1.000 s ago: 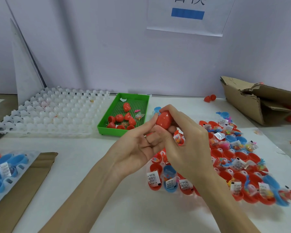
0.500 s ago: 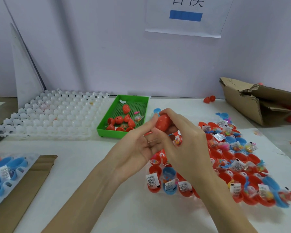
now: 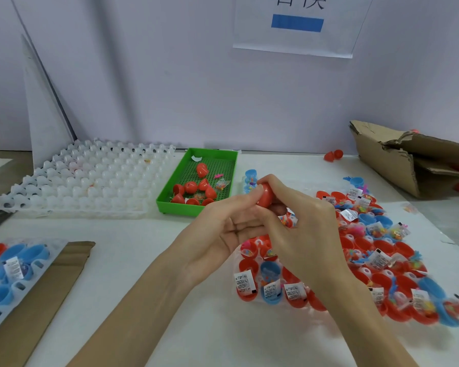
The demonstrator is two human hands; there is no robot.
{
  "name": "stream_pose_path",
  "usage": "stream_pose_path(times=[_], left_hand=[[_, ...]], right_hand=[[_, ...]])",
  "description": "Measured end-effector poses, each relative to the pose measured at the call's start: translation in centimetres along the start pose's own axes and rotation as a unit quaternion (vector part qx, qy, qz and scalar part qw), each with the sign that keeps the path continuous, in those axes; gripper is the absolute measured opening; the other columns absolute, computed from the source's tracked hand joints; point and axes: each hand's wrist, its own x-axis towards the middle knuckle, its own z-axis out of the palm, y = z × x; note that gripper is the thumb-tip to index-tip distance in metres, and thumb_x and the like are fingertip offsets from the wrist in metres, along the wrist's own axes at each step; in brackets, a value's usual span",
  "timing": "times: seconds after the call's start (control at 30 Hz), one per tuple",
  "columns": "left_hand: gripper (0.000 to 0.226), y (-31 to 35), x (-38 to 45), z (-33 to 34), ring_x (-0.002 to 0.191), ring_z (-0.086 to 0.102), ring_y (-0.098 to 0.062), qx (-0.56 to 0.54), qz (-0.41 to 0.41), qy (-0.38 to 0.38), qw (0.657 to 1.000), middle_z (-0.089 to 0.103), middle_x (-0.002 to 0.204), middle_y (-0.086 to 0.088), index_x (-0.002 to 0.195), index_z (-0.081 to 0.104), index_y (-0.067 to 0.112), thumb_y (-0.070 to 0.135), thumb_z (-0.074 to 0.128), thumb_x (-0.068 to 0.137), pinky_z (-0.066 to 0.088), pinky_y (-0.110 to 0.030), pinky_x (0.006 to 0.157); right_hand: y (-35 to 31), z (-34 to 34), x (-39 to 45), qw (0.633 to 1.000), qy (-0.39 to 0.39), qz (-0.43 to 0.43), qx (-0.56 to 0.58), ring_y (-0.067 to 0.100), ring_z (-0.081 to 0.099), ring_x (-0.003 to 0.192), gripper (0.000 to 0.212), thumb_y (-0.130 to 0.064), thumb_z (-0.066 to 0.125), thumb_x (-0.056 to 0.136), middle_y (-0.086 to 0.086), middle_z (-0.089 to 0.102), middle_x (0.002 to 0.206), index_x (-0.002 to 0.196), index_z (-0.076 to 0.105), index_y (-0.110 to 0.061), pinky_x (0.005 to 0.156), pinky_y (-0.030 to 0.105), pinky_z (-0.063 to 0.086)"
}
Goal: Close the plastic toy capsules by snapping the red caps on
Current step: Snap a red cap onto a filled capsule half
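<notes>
I see both hands raised over the tabletop [image 3: 143, 260], the left hand [image 3: 223, 234] and right hand [image 3: 302, 234] together pinching one red capsule [image 3: 266, 196]. Beneath them lies a tray of open capsules [image 3: 376, 260]; a green tray [image 3: 223, 157] holds red caps [image 3: 194, 190].

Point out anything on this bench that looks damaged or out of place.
The cardboard box at the right rear is torn and crumpled, lying collapsed with its flaps splayed. Two red capsule halves lie loose on the table near the wall, away from the green tray that holds the other red caps. Nothing else stands out.
</notes>
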Motion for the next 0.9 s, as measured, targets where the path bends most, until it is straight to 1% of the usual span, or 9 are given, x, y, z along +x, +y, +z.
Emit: stream_pose_path(times=[0.1,0.2,0.33,0.43,0.53,0.63,0.73,0.83,0.9], left_hand=[[0.055,-0.25,0.06,-0.11,0.116,0.072,-0.031,0.048,0.023,0.011,0.999,0.075,0.117,-0.023,0.119,0.073,-0.006,0.043,0.066,0.096,0.059,-0.034,0.096],[0.048,-0.43,0.25,0.04,0.109,0.072,-0.028,0.069,0.043,0.023,0.996,0.075,0.117,-0.021,0.121,0.073,0.0,0.041,0.065,0.098,0.059,-0.031,0.092],[0.042,0.09,0.02,-0.08,0.111,0.072,-0.022,-0.021,0.007,-0.034,0.999,0.075,0.12,-0.016,0.121,0.078,0.013,0.043,0.053,0.106,0.057,-0.031,0.095],[0.042,0.12,-0.07,-0.28,0.113,0.073,-0.024,-0.057,-0.005,-0.057,0.997,0.077,0.116,-0.012,0.119,0.078,0.014,0.044,0.053,0.106,0.057,-0.033,0.095],[0.047,0.01,0.07,-0.06,0.111,0.073,-0.025,-0.029,0.008,-0.043,0.999,0.076,0.118,-0.012,0.123,0.077,0.013,0.05,0.053,0.104,0.059,-0.033,0.093],[0.053,-0.32,0.31,-0.09,0.103,0.074,-0.024,0.012,0.045,-0.001,0.999,0.077,0.111,-0.015,0.119,0.078,0.007,0.053,0.058,0.1,0.06,-0.033,0.091],[0.047,-0.58,0.4,-0.16,0.105,0.075,-0.027,0.062,0.082,0.022,0.994,0.077,0.112,-0.021,0.11,0.079,0.0,0.043,0.062,0.098,0.06,-0.028,0.087],[0.051,-0.59,0.45,-0.24,0.111,0.073,-0.029,0.058,0.074,0.021,0.995,0.076,0.115,-0.022,0.109,0.077,-0.004,0.043,0.059,0.099,0.059,-0.035,0.1],[0.05,-0.41,0.39,-0.25,0.115,0.072,-0.028,0.044,0.059,0.0,0.997,0.076,0.119,-0.02,0.111,0.079,0.002,0.046,0.058,0.1,0.054,-0.038,0.106]], right_hand=[[0.18,0.38,0.12,1.0,-0.021,0.016,-0.01,-0.009,0.062,0.084,0.029,-0.012,0.074,0.091,-0.007,0.072,0.094,0.119,0.069,-0.014,0.077,-0.001,0.042],[0.14,0.84,0.07,1.0,-0.024,0.006,-0.014,-0.009,0.058,0.097,0.046,-0.009,0.076,0.09,0.0,0.071,0.112,0.135,0.064,-0.009,0.084,-0.004,0.04],[-0.17,0.81,0.06,1.0,-0.004,0.017,0.018,-0.02,0.059,0.096,0.055,-0.022,0.077,0.089,-0.009,0.067,0.118,0.141,0.059,-0.013,0.088,0.0,0.043],[-0.38,0.65,-0.02,0.996,0.006,0.038,0.075,-0.009,0.066,0.1,0.047,-0.022,0.077,0.089,-0.01,0.071,0.113,0.134,0.064,-0.017,0.086,0.004,0.047],[-0.3,0.67,-0.06,0.997,0.012,0.036,0.073,-0.005,0.066,0.099,0.039,-0.019,0.077,0.09,-0.01,0.071,0.108,0.128,0.066,-0.016,0.084,0.005,0.048],[-0.08,0.92,0.0,0.999,0.005,0.038,0.032,-0.013,0.061,0.097,0.04,-0.016,0.077,0.09,-0.006,0.068,0.108,0.128,0.064,-0.013,0.081,0.0,0.044],[0.03,1.03,-0.08,1.0,0.005,0.019,0.01,-0.02,0.057,0.097,0.045,-0.012,0.076,0.091,-0.002,0.068,0.113,0.133,0.062,-0.009,0.084,-0.002,0.041],[-0.09,0.8,-0.04,0.999,0.008,0.022,0.028,-0.007,0.065,0.1,0.054,-0.016,0.077,0.09,-0.005,0.07,0.117,0.14,0.059,-0.013,0.087,0.003,0.045],[-0.24,0.72,-0.04,0.998,0.002,0.03,0.047,-0.005,0.068,0.099,0.059,-0.015,0.077,0.09,-0.008,0.071,0.116,0.144,0.056,-0.016,0.089,0.006,0.049]])
